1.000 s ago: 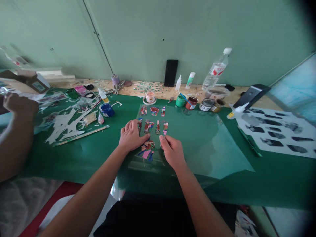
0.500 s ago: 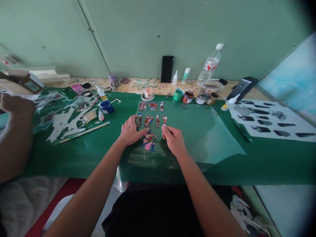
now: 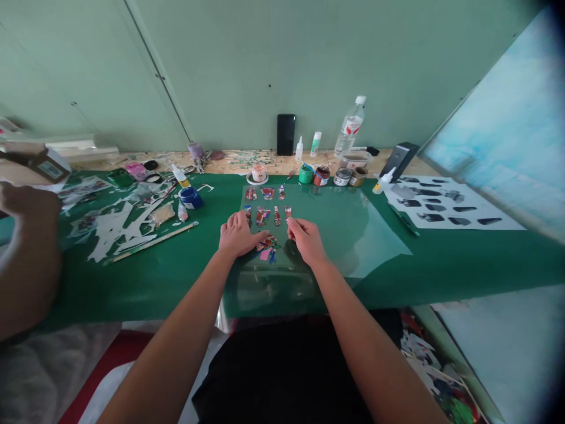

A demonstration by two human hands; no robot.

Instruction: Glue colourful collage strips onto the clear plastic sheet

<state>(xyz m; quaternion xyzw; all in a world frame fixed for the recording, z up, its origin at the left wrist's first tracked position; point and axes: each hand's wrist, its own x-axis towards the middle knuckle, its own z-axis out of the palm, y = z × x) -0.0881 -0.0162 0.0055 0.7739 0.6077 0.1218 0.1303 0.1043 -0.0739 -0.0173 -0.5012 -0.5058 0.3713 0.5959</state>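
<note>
My left hand (image 3: 238,234) rests flat with fingers spread on a clear plastic sheet (image 3: 335,235), its thumb reaching to a heap of colourful scraps (image 3: 266,254). My right hand (image 3: 306,238) is closed in a pinch at the lower end of a small patchwork strip (image 3: 288,211); whatever lies between its fingertips is too small to make out. Left of that strip are a narrow patchwork piece (image 3: 277,215) and a wider one (image 3: 263,217). Another piece (image 3: 248,213) is partly covered by my left fingers. Three more, including a middle one (image 3: 267,193), form a row behind.
Paint jars, including a green one (image 3: 305,174), line the back beside a water bottle (image 3: 352,126) and a phone (image 3: 286,134). Left lie white paper offcuts (image 3: 117,229), a brush (image 3: 152,242) and another person's arm (image 3: 33,253). A sheet of dark shapes (image 3: 454,203) lies right.
The view has shifted, so the back-edge items sit lower and further left. Both hands stay at nearly the same places on the sheet, the right still pinched by the strip.
</note>
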